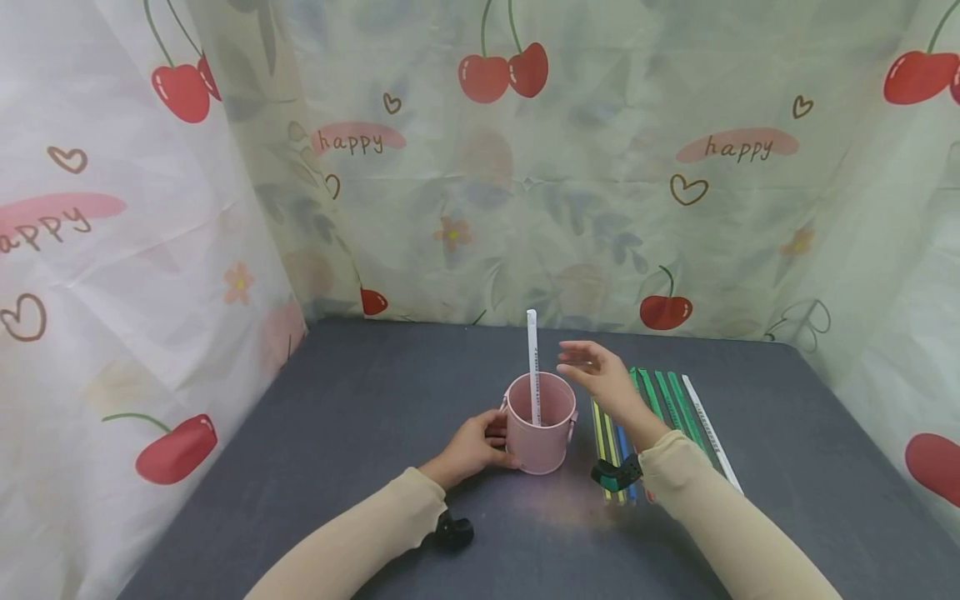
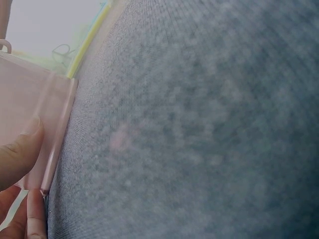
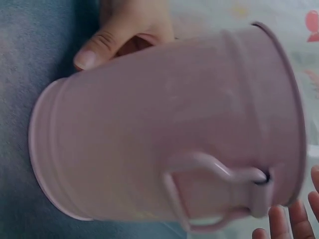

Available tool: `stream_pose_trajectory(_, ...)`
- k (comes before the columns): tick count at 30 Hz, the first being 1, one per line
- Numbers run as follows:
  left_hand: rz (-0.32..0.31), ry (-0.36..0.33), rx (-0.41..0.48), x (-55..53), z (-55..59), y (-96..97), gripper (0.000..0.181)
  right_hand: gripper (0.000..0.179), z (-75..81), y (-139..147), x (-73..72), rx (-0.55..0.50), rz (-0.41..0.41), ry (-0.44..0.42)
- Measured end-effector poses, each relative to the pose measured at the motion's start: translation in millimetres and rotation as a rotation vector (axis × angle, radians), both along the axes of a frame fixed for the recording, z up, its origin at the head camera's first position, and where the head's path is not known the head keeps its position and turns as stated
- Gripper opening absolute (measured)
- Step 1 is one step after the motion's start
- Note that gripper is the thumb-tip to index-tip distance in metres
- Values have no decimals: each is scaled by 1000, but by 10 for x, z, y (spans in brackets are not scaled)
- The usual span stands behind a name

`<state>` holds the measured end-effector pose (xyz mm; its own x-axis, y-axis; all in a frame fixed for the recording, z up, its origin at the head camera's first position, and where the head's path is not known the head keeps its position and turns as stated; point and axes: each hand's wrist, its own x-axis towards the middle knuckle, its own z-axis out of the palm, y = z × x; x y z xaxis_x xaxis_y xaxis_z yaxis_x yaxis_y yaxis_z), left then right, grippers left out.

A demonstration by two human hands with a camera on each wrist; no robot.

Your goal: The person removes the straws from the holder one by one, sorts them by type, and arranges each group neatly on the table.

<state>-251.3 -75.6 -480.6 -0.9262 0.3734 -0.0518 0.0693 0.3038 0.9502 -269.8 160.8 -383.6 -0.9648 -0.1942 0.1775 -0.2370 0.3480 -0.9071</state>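
Observation:
A pink bucket with small side handles stands upright on the dark table. My left hand grips its left side, thumb near the front and fingers behind; the left wrist view shows the thumb along the wall near the base. Inside the bucket leans a long thin white stick with a line of small dark print, its top well above the rim. My right hand hovers just right of the rim, fingers extended and holding nothing. In the right wrist view its fingertips appear beside the rim.
Right of the bucket, partly under my right forearm, lies a row of thin sticks: yellow, blue, several green, and a white one at the far right. A printed cloth hangs behind the table and at both sides.

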Motion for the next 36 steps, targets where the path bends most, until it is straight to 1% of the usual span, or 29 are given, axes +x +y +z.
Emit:
stream_pose_trajectory(9, -7, 3, 11, 4, 4, -4, 69, 45, -61, -141, 0, -34, 54, -22)
stream_pose_trajectory(14, -14, 11, 13, 36, 43, -4, 68, 43, -88, -186, -13, -31, 49, -61)
stream_pose_trajectory(19, -11, 2, 14, 49, 85, 6, 67, 41, -118, -229, -28, 4, 44, -40)
stream_pose_trajectory(21, -8, 3, 10, 47, 79, 8, 67, 40, -128, -246, -31, 19, 48, -21)
stream_pose_trajectory(24, -4, 7, 8, 36, 53, 10, 68, 38, -136, -269, -34, 22, 41, -15)
stream_pose_trajectory(33, -11, 17, 15, 16, 11, 0, 68, 38, -159, -299, -41, -1, 41, -24)
stream_pose_trajectory(36, -12, 18, 11, 12, 10, -1, 68, 36, -158, -302, -45, 13, 38, -26)
